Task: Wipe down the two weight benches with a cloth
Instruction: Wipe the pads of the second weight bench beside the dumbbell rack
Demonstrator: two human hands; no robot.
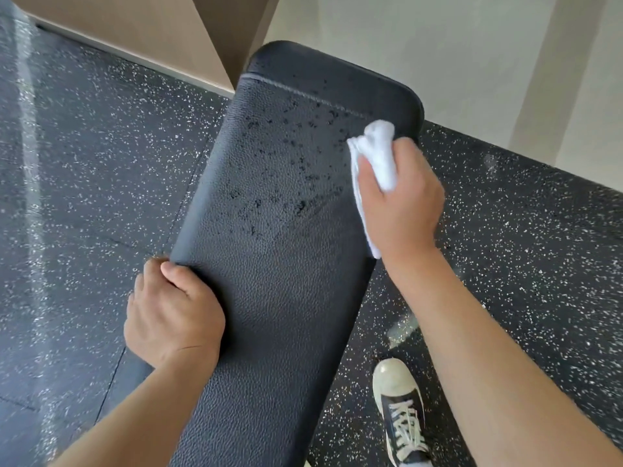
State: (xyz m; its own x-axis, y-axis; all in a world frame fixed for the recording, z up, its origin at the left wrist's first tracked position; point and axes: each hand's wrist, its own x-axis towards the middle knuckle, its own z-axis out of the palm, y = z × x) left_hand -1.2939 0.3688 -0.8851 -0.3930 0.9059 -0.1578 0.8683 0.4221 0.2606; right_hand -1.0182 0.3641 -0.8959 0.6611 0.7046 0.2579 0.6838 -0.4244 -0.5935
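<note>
Both forearms reached in from 6 o'clock, bare to the wrist. At about 8 o'clock the left hand [173, 311] had its grip curled over the left edge of the bench pad [269, 298], thumb on top, fingers hidden under the rim, seemingly steadying it. At 2 o'clock the right hand [401, 197] held its grip closed on a bunched white cloth [379, 156], pressing it against the pad's right edge near the far end.

To my eye the wipe on this bench was barely begun: dark droplets [296, 156] beaded across the far half of the pad, from 12 o'clock toward the centre, with a faint smeared streak just left of the cloth. A good pass would likely spread the cloth flatter under the palm, since a tight wad covers little, then draw it in long overlapping strokes along the pad's length, working from the wet far end back toward 6 o'clock, and finish over the stitched seam [303, 92] and rounded end where liquid could collect. The bracing hand would need to shift so its patch got wiped as well.

That pad was black, pebble-grained vinyl, long and narrow with rounded corners and a padded lip. Its cloth looked soft and absorbent, terry-like. Underfoot lay dark rubber floor [84, 163] flecked with white, and a black-and-cream laced sneaker [401, 409] stood at 5 o'clock. A second bench was not in view.
</note>
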